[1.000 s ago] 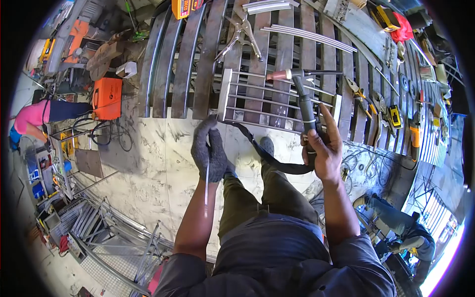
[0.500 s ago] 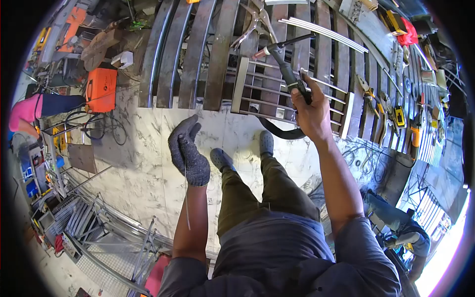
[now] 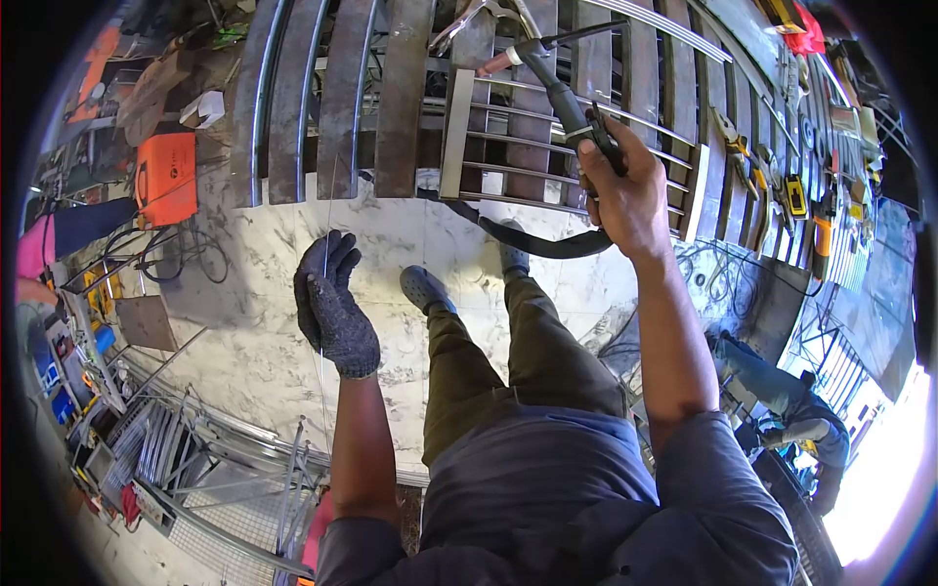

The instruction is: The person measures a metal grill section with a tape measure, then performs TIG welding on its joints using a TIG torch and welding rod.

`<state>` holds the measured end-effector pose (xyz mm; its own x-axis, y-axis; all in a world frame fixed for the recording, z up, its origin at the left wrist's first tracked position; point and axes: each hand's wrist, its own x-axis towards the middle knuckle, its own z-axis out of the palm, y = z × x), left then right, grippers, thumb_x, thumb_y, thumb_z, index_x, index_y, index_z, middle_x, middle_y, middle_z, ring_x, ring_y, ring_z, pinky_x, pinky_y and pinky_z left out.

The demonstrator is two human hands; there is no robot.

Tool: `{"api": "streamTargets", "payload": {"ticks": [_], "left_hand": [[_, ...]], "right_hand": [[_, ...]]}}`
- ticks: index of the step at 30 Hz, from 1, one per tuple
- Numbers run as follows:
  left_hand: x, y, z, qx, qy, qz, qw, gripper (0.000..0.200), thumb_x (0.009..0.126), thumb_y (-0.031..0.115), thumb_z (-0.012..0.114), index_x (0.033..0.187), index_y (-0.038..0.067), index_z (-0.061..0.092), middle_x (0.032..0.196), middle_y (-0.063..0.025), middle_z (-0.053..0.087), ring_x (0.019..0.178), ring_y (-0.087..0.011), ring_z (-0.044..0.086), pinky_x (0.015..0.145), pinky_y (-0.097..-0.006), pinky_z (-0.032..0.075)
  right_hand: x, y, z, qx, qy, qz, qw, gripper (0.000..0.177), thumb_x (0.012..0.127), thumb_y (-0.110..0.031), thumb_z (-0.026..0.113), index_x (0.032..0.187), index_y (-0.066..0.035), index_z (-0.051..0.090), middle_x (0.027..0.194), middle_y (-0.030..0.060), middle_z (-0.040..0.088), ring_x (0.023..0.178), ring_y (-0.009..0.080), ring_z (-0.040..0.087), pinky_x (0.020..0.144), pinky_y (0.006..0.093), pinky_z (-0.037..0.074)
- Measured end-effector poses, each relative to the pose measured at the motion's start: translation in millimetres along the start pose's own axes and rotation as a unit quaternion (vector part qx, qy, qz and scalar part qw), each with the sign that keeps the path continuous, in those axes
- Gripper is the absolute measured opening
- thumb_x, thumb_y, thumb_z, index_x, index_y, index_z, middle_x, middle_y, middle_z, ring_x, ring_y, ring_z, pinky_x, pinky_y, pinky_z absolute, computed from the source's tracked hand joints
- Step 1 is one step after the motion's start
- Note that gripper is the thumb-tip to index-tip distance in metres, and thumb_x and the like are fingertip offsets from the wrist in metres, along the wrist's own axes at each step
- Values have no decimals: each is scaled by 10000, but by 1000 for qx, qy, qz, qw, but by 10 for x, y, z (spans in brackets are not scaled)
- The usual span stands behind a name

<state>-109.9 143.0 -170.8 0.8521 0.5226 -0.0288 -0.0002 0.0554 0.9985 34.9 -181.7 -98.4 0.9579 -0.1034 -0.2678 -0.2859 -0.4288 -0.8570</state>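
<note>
In the head view, the left hand (image 3: 335,308) wears a dark knitted glove and hangs over the pale floor (image 3: 264,303), fingers loosely curled to hold a thin metal rod (image 3: 323,396). The rod passes the glove on both sides; the spot where it is pinched is hidden, and its ends are too faint to make out. The bare right hand (image 3: 630,195) has its fingers closed around the handle of a TIG welding torch (image 3: 560,101), covering the lower part of it. The torch's pink nozzle (image 3: 498,62) lies by the upper end of the near-left flat bar of a small metal grille (image 3: 456,137), which rests on the slatted bench (image 3: 403,117). Contact there cannot be judged. A black hose (image 3: 552,246) sags below the grille. The locking pliers (image 3: 493,14) are cut off by the top edge.

A second ago the nozzle stood well to the right of that flat bar; now it is just beside its end. The rod, earlier seen only from the palm downward, now also shows above the fingertips. The locking pliers, earlier whole, have partly left the view.
</note>
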Motion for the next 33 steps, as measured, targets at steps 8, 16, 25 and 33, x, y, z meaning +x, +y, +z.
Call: {"api": "streamTargets", "payload": {"ticks": [8, 16, 25, 33], "left_hand": [[8, -28, -67, 19, -9, -7, 1000, 623, 1149, 467, 537, 1490, -51, 591, 1459, -270, 665, 1307, -425, 686, 1079, -523, 561], [13, -21, -102, 32, -16, -21, 999, 594, 1172, 431, 499, 1485, -65, 600, 1432, -265, 686, 1284, -410, 703, 1067, -516, 569], [18, 81, -107, 32, -22, -6, 999, 570, 1171, 412, 505, 1454, -66, 632, 1404, -257, 708, 1270, -391, 714, 1059, -513, 576], [-34, 90, -136, 35, -27, -21, 999, 574, 1173, 418, 501, 1461, -62, 629, 1379, -248, 723, 1264, -384, 719, 1062, -512, 571]], "right_hand": [[23, 13, -14, -69, 5, -4, 998, 540, 1036, -266, 766, 1465, 35, 638, 797, 61, 689, 719, 125, 611, 665, 325, 501], [23, -25, -18, -63, 21, -85, 994, 628, 1046, -267, 757, 1583, -27, 535, 803, 91, 709, 708, 150, 648, 704, 344, 544], [-2, -221, 59, -231, 88, -165, 955, 454, 1047, -301, 729, 1395, -43, 595, 919, 226, 779, 830, 451, 775, 731, 524, 606], [3, -269, 75, -271, 58, -167, 946, 413, 1054, -289, 715, 1359, -48, 575, 943, 238, 777, 812, 464, 766, 708, 538, 601]]}}
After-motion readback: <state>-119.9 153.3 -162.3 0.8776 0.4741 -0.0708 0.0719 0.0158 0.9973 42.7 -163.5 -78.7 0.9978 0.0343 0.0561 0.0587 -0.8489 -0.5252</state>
